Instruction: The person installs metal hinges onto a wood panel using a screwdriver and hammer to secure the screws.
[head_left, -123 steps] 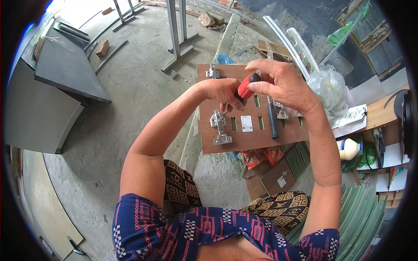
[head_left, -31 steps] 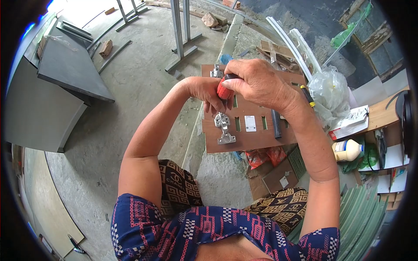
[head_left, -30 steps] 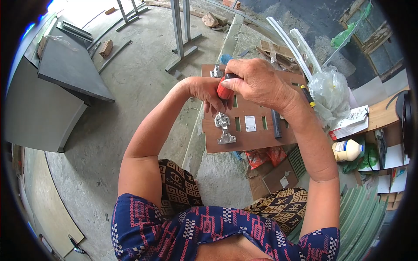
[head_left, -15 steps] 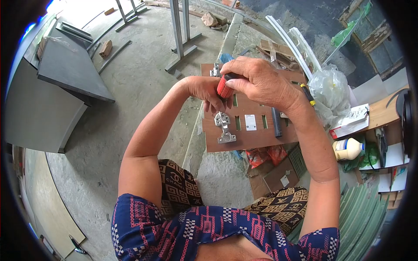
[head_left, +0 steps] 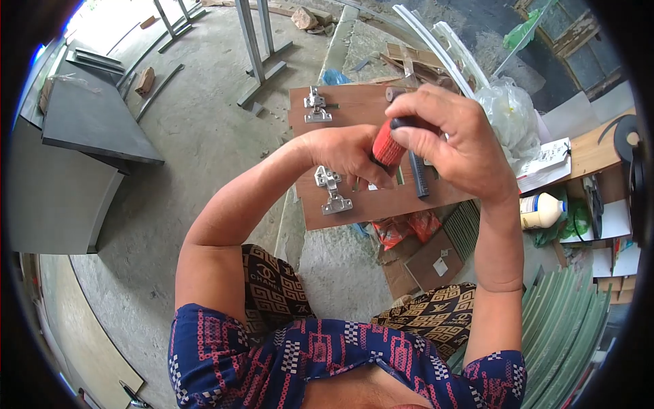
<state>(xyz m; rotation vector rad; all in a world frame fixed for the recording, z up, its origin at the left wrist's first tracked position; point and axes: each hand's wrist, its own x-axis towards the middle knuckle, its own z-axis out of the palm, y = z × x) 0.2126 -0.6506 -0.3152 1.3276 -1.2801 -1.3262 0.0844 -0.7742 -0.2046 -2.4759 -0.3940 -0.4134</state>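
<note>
Over a brown board (head_left: pixel 375 204), my right hand (head_left: pixel 453 136) grips the top of a red and black screwdriver handle (head_left: pixel 389 146). My left hand (head_left: pixel 351 155) is closed round the lower part of the same tool, whose tip is hidden under the hands. Two metal hinges lie on the board's left side, an upper one (head_left: pixel 317 105) and a lower one (head_left: pixel 332 191). A dark bar-shaped tool (head_left: pixel 418 174) lies to the right of my left hand.
Metal frame posts (head_left: pixel 255 41) stand on the floor ahead. A grey panel (head_left: pixel 102 116) is at the left. To the right are a clear plastic bag (head_left: pixel 507 119), a white bottle (head_left: pixel 541 210) and a stack of green strips (head_left: pixel 558 334).
Both hands and the screwdriver have moved right, away from the hinges, so the upper hinge shows fully. The camera view has also shifted slightly.
</note>
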